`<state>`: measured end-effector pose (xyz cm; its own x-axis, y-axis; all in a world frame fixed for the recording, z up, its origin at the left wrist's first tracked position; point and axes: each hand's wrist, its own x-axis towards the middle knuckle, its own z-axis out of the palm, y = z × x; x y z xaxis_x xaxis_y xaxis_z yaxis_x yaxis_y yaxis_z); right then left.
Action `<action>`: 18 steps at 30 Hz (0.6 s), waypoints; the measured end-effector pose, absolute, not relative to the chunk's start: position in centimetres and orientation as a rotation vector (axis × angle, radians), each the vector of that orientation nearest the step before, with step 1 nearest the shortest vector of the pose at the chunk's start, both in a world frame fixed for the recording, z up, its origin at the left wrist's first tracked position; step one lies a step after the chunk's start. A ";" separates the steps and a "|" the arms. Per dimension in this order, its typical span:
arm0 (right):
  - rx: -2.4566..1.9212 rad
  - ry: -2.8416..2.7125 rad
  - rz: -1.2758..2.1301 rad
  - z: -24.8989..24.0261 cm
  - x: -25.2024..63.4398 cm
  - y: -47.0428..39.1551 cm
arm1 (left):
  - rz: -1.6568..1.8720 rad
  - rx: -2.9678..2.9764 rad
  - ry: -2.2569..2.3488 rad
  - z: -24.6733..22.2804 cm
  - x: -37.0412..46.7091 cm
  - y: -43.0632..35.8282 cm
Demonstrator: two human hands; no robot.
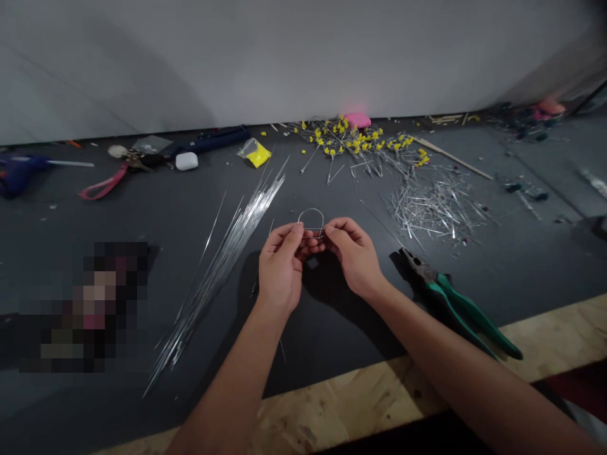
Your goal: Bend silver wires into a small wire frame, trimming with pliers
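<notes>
Between my two hands is a thin metal wire, bent into an arch with a straight stretch across its base. My left hand pinches its left end between thumb and fingers. The right end is pinched by my right hand, where a small twisted part shows near the fingertips. Left of my hands lies a long bundle of straight wires. Pliers with green handles rest to the right, jaws toward the wall, close by my right forearm.
Behind my hands are wire pieces with yellow tips and a heap of short wires. A wooden stick, yellow packet, white case, keys with pink strap and glue gun lie along the wall.
</notes>
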<state>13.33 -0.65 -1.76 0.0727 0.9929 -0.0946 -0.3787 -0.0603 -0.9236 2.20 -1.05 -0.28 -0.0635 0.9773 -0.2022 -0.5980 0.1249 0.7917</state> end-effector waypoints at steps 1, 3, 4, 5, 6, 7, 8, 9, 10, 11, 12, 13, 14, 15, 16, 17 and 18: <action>-1.014 -0.815 1.360 -1.7 13.3 -0.6 | 1.403 0.552 0.889 -0.3 2.2 -1.1; -1.008 -0.805 1.370 -1.6 13.3 -0.6 | 1.399 0.544 0.886 -0.2 2.2 -1.1; -1.005 -0.799 1.377 -1.5 13.3 -0.6 | 1.397 0.539 0.884 -0.2 2.2 -1.1; -1.002 -0.794 1.386 -1.4 13.3 -0.6 | 1.395 0.534 0.882 -0.2 2.2 -1.1; -1.001 -0.789 1.398 -1.4 13.3 -0.6 | 1.392 0.529 0.880 -0.2 2.2 -1.1; -1.000 -0.785 1.412 -1.3 13.3 -0.6 | 1.389 0.526 0.879 -0.2 2.2 -1.1; -1.000 -0.783 1.426 -1.3 13.3 -0.6 | 1.386 0.525 0.877 -0.2 2.2 -1.1; -0.999 -0.784 1.436 -1.2 13.3 -0.6 | 1.383 0.527 0.875 -0.2 2.2 -1.1; -0.999 -0.788 1.443 -1.3 13.4 -0.6 | 1.381 0.528 0.873 -0.2 2.2 -1.1; -0.999 -0.793 1.445 -1.3 13.4 -0.5 | 1.382 0.530 0.871 -0.3 2.2 -1.1; -0.998 -0.797 1.444 -1.3 13.4 -0.5 | 1.383 0.532 0.870 -0.3 2.2 -1.1; -0.997 -0.797 1.443 -1.3 13.4 -0.5 | 1.385 0.533 0.871 -0.2 2.2 -1.1; -0.996 -0.795 1.443 -1.3 13.5 -0.5 | 1.388 0.532 0.872 -0.2 2.2 -1.1; -0.997 -0.790 1.444 -1.3 13.5 -0.5 | 1.389 0.531 0.873 -0.2 2.2 -1.1; -0.998 -0.784 1.446 -1.3 13.5 -0.5 | 1.390 0.531 0.874 -0.2 2.2 -1.1; -1.000 -0.779 1.447 -1.3 13.5 -0.5 | 1.389 0.532 0.877 -0.1 2.2 -1.1; -1.001 -0.773 1.448 -1.2 13.5 -0.5 | 1.387 0.537 0.882 -0.1 2.2 -1.1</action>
